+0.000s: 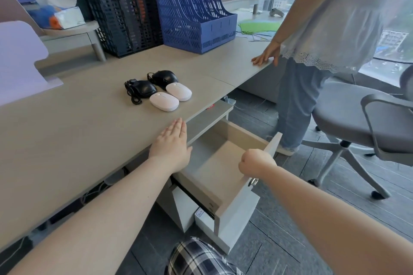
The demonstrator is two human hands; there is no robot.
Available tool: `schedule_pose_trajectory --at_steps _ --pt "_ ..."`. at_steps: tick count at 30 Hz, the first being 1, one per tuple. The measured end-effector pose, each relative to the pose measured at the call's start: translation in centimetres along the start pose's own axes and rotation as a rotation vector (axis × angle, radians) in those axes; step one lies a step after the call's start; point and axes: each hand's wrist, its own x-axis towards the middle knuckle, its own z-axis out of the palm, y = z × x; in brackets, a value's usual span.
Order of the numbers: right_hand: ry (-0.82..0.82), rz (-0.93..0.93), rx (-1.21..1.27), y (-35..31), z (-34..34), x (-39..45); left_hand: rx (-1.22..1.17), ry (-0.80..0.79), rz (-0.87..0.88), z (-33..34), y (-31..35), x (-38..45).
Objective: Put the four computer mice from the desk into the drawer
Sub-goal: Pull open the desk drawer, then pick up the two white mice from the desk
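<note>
Two white mice point(164, 101) point(179, 91) and two black corded mice point(144, 88) point(165, 77) lie grouped on the grey desk point(67, 131). Below the desk's front edge the drawer point(214, 163) stands pulled out, nothing visible inside it. My left hand point(172, 143) rests flat on the desk edge, fingers together, a short way in front of the nearer white mouse. My right hand point(257, 162) is closed in a fist over the top rim of the drawer front point(243, 198).
Another person point(312, 40) stands at the right with a hand point(266, 56) on the desk. A grey office chair point(362, 123) is behind them. Blue point(194, 11) and black point(125, 18) file racks stand at the back of the desk. A key point(253, 182) sits in the drawer lock.
</note>
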Motion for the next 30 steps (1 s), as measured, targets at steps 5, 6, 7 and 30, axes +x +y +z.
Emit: schedule_pose_trajectory --at_steps 5,6,7,30 --pt "0.003 0.078 -0.071 2.3 1.0 -2.3 0.025 -0.028 -0.015 -0.3 0.3 -0.8" --pt "-0.002 0.088 -0.075 2.6 1.1 -2.6 0.028 -0.031 -0.017 -0.3 0.3 -0.9" --pt "-0.012 0.101 -0.078 2.7 1.1 -2.9 0.029 -0.032 -0.018 -0.4 0.3 -1.0" --pt "0.392 -0.081 0.361 -5.5 -5.2 4.4 -0.41 0.308 -0.292 -1.2 -3.9 5.2"
